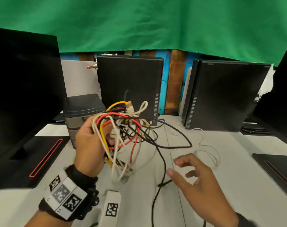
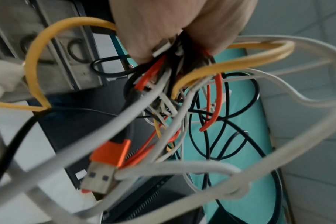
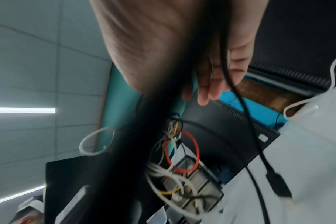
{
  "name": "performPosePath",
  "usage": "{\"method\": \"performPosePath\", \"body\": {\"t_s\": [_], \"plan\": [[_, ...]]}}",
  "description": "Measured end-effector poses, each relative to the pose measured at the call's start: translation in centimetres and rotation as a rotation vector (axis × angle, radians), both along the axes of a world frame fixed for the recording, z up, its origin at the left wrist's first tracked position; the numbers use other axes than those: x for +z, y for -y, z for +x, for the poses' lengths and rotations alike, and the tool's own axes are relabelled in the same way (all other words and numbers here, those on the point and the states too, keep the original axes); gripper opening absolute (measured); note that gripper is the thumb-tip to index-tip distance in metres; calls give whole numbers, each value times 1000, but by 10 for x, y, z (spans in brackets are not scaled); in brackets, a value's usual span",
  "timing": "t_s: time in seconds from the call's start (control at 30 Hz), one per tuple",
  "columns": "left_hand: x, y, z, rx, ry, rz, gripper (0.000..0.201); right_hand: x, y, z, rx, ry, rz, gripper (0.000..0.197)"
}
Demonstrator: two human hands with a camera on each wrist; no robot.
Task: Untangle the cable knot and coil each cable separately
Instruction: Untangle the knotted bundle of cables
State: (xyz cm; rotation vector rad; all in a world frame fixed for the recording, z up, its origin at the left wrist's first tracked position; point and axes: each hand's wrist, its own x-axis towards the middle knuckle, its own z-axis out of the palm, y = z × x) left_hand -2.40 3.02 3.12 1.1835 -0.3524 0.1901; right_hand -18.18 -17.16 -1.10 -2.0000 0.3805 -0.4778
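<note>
Gripping the cable knot at frame centre, the left hand is lifting it above the surface; the right hand is hovering lower right, fingers loosely spread, by a trailing black cable.

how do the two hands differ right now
The left hand is raised above the desk and grips the cable tangle, fingers curled around white, yellow and red strands. The right hand sits lower and nearer the camera, fingers spread and relaxed, gripping nothing in the head view, though a black cable runs close past it. The left wrist's marker band is in view; the right wrist's is not. Both are bare.
</note>
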Motion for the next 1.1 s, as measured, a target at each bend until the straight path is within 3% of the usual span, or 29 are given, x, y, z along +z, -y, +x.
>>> {"method": "performPosePath", "body": {"t_s": [0.07,0.17,0.27,0.4,0.53,0.67,0.8,0.93,1.1], "plan": [[0,8,-11,-1,44,33,17,-3,-11,1,119,-50,58,46],[1,15,-25,-41,99,31,22,-4,-19,4,256,20,214,29],[3,15,-28,-31,133,42,33,1,-12,6,231,112,367,19],[3,13,-25,9,143,61,37,8,2,4,156,170,492,31],[-3,17,-26,3,182,72,25,9,1,3,135,161,517,30],[-10,23,-29,-3,223,125,29,11,-10,1,179,158,505,8],[-16,31,-40,-57,256,174,34,15,-18,-1,194,175,459,20],[-19,36,-47,-115,266,193,34,15,-18,-1,144,202,437,9],[-20,36,-46,-103,290,182,40,19,-15,-3,72,213,411,16]]}}
